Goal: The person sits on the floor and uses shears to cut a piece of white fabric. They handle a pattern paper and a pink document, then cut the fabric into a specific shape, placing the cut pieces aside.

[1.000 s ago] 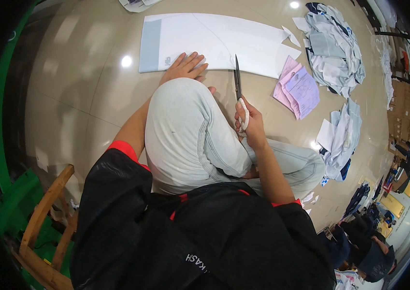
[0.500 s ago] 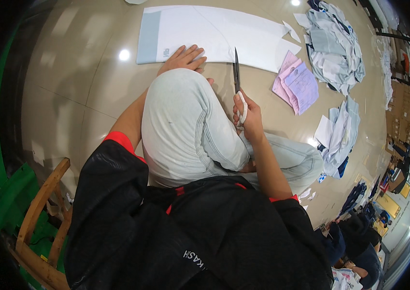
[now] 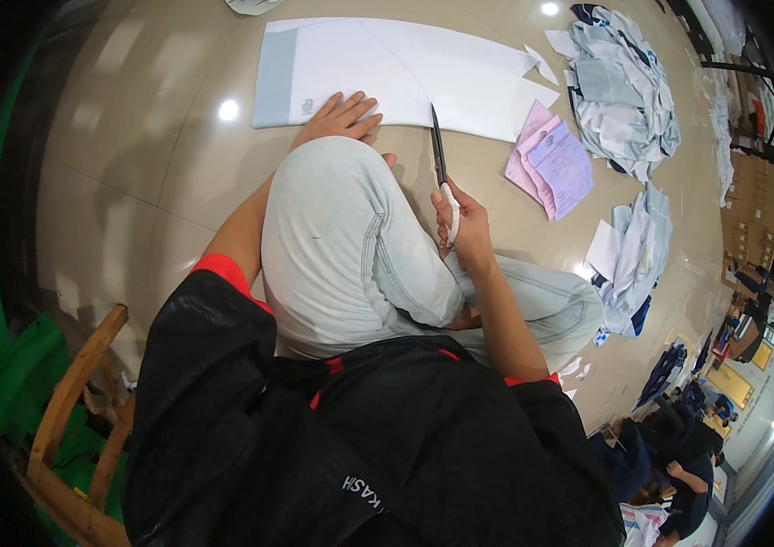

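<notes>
Scissors point(image 3: 439, 155) edged back | tip over white cloth point(image 3: 378, 77) edge | floor point(image 3: 478, 169) bare alongside

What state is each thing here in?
Long white fabric panel, grey end band: flat.
Black scissors, white handle: blades look nearly closed.
Left hand: open, palm down on panel.
Right hand: closed around scissors handle.
Pink and purple paper sheets: overlapping.
Large heap of white and grey cloth: crumpled.

Clock centred on fabric panel point(image 3: 460, 77), on floor point(image 3: 195, 182): scissors point(image 3: 438, 150) at 5 o'clock, papers point(image 3: 555, 166) at 4, cloth heap point(image 3: 619, 91) at 3; second heap point(image 3: 638, 251) between 4 and 5, farther out.
</notes>
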The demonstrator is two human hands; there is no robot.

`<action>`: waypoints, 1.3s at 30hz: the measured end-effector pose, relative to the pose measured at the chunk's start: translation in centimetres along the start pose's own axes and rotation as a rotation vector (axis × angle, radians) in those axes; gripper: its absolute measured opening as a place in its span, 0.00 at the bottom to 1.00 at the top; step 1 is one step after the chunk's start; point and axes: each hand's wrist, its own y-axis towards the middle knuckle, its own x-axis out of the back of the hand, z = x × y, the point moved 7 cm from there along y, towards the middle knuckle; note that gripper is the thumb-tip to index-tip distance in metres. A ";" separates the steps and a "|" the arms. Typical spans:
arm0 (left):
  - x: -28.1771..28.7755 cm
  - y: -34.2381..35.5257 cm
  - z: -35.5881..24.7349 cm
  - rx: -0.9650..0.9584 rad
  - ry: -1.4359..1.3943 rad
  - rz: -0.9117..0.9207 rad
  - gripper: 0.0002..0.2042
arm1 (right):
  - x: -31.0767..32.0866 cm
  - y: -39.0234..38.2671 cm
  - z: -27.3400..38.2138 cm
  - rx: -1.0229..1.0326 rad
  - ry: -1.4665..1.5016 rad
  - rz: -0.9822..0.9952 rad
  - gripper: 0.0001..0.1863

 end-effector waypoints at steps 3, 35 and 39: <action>0.1 -0.1 -0.2 -0.020 0.025 -0.014 0.25 | 0.4 0.1 0.1 0.004 -0.025 0.011 0.41; -0.8 -0.4 0.8 -0.119 0.012 -0.024 0.29 | 2.4 5.2 3.1 0.095 -0.130 0.266 0.35; -1.0 -0.5 0.7 -0.119 0.019 -0.020 0.29 | 3.0 5.5 2.5 0.092 -0.168 0.250 0.36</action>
